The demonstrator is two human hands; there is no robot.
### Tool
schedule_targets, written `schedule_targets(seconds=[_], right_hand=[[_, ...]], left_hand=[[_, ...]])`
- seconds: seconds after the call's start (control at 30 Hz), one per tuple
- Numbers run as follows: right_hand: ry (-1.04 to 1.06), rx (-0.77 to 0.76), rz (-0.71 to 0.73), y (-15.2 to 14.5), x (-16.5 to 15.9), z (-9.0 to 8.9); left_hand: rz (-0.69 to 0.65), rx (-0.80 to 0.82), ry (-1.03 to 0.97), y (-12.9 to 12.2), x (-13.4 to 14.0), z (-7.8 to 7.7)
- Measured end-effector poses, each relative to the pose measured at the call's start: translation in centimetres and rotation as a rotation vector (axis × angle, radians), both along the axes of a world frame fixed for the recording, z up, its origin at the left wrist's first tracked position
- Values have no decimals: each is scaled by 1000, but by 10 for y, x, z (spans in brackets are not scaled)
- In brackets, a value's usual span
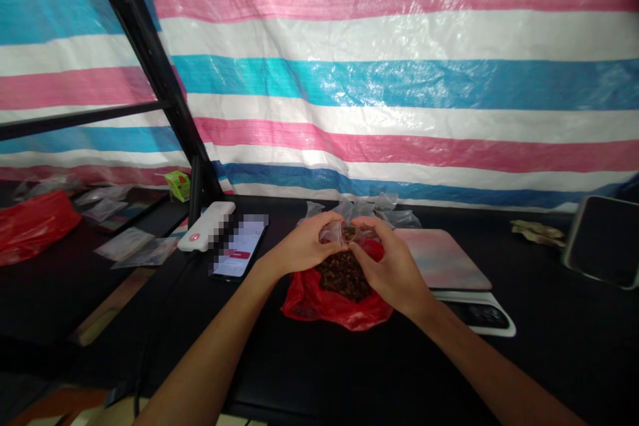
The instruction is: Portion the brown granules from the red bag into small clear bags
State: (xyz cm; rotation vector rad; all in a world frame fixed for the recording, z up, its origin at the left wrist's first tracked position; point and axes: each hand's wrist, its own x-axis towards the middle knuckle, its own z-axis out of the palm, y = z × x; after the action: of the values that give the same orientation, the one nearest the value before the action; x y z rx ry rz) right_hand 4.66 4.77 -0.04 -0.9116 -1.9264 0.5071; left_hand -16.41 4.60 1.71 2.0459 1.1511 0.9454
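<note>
Both my hands pinch the top of a small clear plastic bag point(333, 234), which has some brown bits in it. My left hand point(304, 243) grips its left side with thumb and fingertips, and my right hand point(387, 263) grips its right side. Just under them lies an opened red plastic bag point(339, 313) filled with dark brown dried pieces point(344, 277). Part of the red bag and the lower edge of the clear bag are hidden by my hands. Behind my fingers are several clear plastic bags point(399, 217).
A kitchen scale point(449, 259) stands right of the red bag. To the left lie a phone point(249, 246), a white power bank point(207, 226), flat clear bags point(124, 244) and another red bag point(37, 226). A dark-screened device point(606, 239) and a crumpled brownish piece point(536, 233) are at right.
</note>
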Motion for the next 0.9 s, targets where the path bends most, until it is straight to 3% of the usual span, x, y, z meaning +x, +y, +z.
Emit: schedule_targets(seconds=[0.13,0.27,0.43,0.57,0.77,0.9], right_hand=[[-137,141,64,3,4,0],[-181,135,177,4,5,-2],[-89,152,91,4,5,2],[-92,166,107,2,6,9],[-44,2,89,4,7,4],[85,-140,91,4,5,-3]], left_hand=[[-29,91,59,1,1,1],[-30,-25,-60,0,6,0],[-6,-153,-220,-1,11,-1],[-18,-184,-281,-1,10,0],[-182,-292,-411,-4,12,-1],[-163,-309,-313,-7,13,2]])
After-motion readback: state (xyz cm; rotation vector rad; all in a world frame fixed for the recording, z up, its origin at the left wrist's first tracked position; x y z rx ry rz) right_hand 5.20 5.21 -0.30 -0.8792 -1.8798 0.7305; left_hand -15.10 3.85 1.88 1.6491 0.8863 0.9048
